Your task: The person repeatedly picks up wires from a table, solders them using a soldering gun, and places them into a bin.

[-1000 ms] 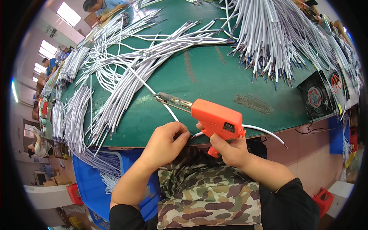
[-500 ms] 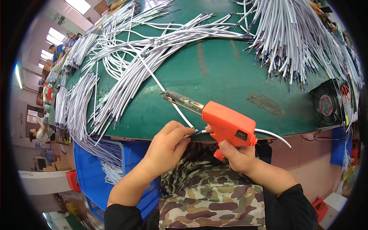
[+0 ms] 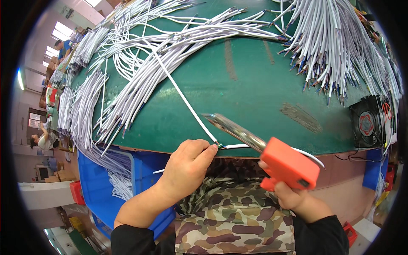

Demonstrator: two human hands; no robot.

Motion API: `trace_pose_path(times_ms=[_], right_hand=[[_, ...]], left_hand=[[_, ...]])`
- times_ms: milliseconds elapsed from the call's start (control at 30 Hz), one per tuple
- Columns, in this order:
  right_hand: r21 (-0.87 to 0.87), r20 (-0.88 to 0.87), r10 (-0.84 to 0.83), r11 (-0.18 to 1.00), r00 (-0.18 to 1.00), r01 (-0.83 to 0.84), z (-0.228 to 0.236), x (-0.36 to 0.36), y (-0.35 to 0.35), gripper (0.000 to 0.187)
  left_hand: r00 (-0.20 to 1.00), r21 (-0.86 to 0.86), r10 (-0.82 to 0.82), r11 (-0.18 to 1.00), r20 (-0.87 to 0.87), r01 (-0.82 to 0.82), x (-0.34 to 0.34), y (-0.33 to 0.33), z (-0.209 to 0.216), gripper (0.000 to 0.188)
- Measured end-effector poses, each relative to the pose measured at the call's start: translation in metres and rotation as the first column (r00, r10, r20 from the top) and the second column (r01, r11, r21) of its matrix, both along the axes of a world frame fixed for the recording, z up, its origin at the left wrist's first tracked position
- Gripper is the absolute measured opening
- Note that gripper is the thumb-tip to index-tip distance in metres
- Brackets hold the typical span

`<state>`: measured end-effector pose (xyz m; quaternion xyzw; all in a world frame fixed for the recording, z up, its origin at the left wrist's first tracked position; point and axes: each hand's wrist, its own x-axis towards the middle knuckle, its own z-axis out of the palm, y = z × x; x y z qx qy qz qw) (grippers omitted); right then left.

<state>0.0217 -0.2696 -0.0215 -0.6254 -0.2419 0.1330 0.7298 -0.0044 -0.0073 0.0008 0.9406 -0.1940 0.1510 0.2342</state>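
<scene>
My left hand [image 3: 187, 163] is closed, its thumb and fingers pinching a white cable [image 3: 185, 100] at the front edge of the table. Just beyond its fingertips shows a small greenish joint [image 3: 220, 145], where thin wires meet. From there one cable length runs up and left over the table, and another white cable [image 3: 237, 146] goes right, passing behind the tool. My right hand [image 3: 293, 199] is wrapped round the handle of an orange soldering gun [image 3: 292, 165]. The gun's metal barrel [image 3: 238, 132] points up and left, its tip above the table and apart from the joint.
Piles of white cables [image 3: 140, 85] cover the left and back of the green table [image 3: 250, 97]; a large bundle [image 3: 327, 46] hangs at the right. A black fan [image 3: 366, 122] stands at the right edge. Below left is a blue crate [image 3: 91, 174] holding cables. Other people are far left.
The soldering gun has moved right and tilted, its tip drawing away from the cable running up the table. My left hand has stayed at the joint. The whole view has shifted slightly.
</scene>
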Motion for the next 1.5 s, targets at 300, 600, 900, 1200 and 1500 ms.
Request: trace_pose_path(times_ms=[300,600,900,1200,1500], right_hand=[[-0.269,0.175,-0.012,0.961,0.984,0.060,-0.012,-0.024,-0.037,0.019],[-0.249,0.379,0.077,0.968,0.922,0.022,-0.035,-0.027,-0.042,0.041],[-0.186,0.408,0.041,0.982,0.912,0.039,-0.039,-0.027,-0.041,0.053],[-0.237,0.309,-0.021,0.966,0.951,0.099,-0.027,-0.031,-0.033,0.023],[-0.287,0.368,-0.020,0.948,0.930,0.134,-0.022,-0.027,-0.036,0.014]], left_hand=[[0.998,0.107,0.020,0.994,-0.067,-0.012,0.001,-0.005,0.006,0.029],[0.999,0.102,0.011,0.995,-0.051,-0.006,0.002,-0.007,0.006,0.028],[0.998,0.101,0.007,0.995,-0.060,-0.001,0.004,-0.007,0.007,0.026],[0.998,0.098,0.009,0.995,-0.058,-0.004,0.004,-0.009,0.008,0.025],[0.998,0.098,0.012,0.995,-0.061,-0.006,0.005,-0.009,0.009,0.025]])
